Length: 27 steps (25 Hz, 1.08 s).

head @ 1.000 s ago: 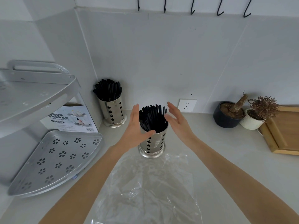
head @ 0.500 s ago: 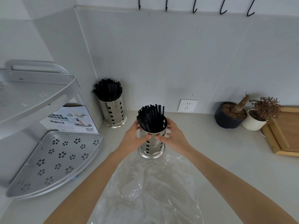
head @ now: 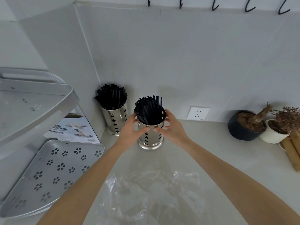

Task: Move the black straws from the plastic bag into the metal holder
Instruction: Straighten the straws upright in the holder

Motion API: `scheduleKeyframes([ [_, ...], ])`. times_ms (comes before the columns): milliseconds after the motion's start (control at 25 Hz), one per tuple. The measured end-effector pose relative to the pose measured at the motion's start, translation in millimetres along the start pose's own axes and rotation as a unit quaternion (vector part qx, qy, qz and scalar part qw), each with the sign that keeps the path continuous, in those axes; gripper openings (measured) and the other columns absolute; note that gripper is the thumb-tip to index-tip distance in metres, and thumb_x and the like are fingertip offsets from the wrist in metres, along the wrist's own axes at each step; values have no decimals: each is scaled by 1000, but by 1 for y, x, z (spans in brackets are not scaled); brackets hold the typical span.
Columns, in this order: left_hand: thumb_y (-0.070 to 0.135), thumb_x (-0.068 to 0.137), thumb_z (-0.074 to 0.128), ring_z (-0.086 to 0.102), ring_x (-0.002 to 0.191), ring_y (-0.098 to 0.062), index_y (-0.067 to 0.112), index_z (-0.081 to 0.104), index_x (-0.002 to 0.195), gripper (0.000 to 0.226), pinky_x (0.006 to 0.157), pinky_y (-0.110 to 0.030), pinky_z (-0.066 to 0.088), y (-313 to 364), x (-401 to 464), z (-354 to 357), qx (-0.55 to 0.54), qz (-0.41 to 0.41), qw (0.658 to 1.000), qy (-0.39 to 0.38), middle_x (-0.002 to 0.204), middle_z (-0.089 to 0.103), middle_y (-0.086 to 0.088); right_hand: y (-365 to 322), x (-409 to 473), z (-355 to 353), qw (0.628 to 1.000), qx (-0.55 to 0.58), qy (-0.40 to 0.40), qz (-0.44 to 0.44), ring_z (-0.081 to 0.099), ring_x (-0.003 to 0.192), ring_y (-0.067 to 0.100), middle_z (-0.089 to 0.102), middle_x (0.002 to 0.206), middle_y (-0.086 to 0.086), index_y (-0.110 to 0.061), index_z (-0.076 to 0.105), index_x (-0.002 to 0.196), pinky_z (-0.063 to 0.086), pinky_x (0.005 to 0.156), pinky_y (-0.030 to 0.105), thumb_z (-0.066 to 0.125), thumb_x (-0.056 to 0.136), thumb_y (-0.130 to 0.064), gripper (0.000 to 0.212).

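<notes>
Head view showed the black straws (head: 148, 111) standing in the metal holder (head: 150, 135) on the desk (head: 211, 151), and the plastic bag (head: 154, 197) lying flat and apparently empty nearer the person, so the transfer looked done. The left hand (head: 131, 130) and right hand (head: 172, 129), arms outstretched, each had its grip curled around the holder's sides.

The wooden board (head: 292, 151) and black hooks (head: 249, 7) are cut by the frame's edges. The left hand (head: 129, 132) hides part of the metal holder (head: 151, 137). The box (head: 73, 130) print is too small to read.
</notes>
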State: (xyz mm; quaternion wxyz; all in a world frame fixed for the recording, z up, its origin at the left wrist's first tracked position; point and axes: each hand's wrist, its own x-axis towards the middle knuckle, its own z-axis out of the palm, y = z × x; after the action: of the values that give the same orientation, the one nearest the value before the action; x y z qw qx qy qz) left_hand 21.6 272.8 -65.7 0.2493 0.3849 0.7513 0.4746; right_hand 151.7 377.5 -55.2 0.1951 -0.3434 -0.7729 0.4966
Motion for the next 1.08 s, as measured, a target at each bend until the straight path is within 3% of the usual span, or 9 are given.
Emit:
scheduleKeyframes([
  [120, 16, 73, 72, 51, 118, -17, 15, 40, 131, 66, 93, -28, 40, -2, 17, 0, -7, 5, 1000, 25, 132, 51, 0, 2, 22, 2, 1000, -5, -3, -4, 46, 122, 15, 48, 135, 0, -28, 35, 136, 42, 103, 44, 73, 71, -15, 76],
  [240, 11, 74, 70, 48, 111, -8, 13, 40, 130, 63, 85, -13, 39, -1, 30, -1, -9, 2, 999, 41, 117, 51, 10, 4, 41, 4, 1000, -22, -7, -12, 46, 121, 15, 50, 134, 1, -26, 33, 137, 41, 104, 43, 72, 71, -14, 78],
  [320, 9, 75, 69, 47, 107, -6, 11, 41, 129, 62, 75, 3, 39, -2, 36, 0, -10, 2, 999, 43, 113, 49, 10, 5, 49, 6, 1000, -19, -8, -19, 47, 116, 13, 52, 131, 1, -25, 35, 136, 42, 103, 43, 72, 71, -12, 76],
  [400, 8, 75, 69, 46, 106, -6, 11, 41, 129, 61, 67, 9, 36, -3, 40, 0, -17, 1, 999, 39, 112, 48, 11, 8, 53, 6, 1000, -14, -10, -19, 47, 111, 11, 52, 130, 0, -25, 36, 136, 42, 103, 43, 72, 71, -11, 76],
  [600, 22, 78, 66, 49, 109, -4, 21, 33, 135, 66, 81, -16, 42, -6, 41, 5, 16, 15, 999, 50, 116, 50, 15, 10, 55, 7, 1000, -11, -23, -3, 43, 125, 18, 46, 137, 4, -24, 29, 138, 39, 105, 45, 70, 75, -16, 76],
  [720, 17, 80, 64, 46, 108, -3, 15, 32, 135, 64, 78, -11, 38, -4, 35, 8, 26, 25, 998, 56, 117, 48, 11, 10, 52, 7, 998, -37, -41, 18, 34, 135, 21, 32, 147, 7, -16, 13, 146, 34, 109, 43, 67, 79, -20, 86],
  [880, 14, 83, 60, 34, 135, -22, 8, 19, 142, 72, 109, -37, 33, -13, 24, 4, 47, -21, 998, 42, 146, 35, -9, 17, 38, 5, 992, -98, -51, 61, 29, 138, 25, 20, 151, 13, -12, 3, 147, 32, 111, 42, 60, 84, -27, 86],
  [960, 14, 84, 58, 37, 133, -25, 6, 25, 139, 65, 109, -34, 32, -15, 13, 2, 37, -38, 998, 43, 144, 38, -12, 20, 24, 6, 990, -109, -47, 74, 30, 137, 26, 22, 149, 14, -11, 7, 147, 33, 110, 42, 57, 86, -27, 80],
  [1080, 6, 85, 55, 46, 124, -27, 2, 42, 128, 46, 96, -25, 35, -15, -11, -1, 13, -35, 999, 33, 133, 49, -15, 24, -3, 9, 989, -118, -54, 74, 36, 133, 26, 29, 146, 14, -12, 18, 145, 37, 106, 37, 54, 88, -24, 68],
])
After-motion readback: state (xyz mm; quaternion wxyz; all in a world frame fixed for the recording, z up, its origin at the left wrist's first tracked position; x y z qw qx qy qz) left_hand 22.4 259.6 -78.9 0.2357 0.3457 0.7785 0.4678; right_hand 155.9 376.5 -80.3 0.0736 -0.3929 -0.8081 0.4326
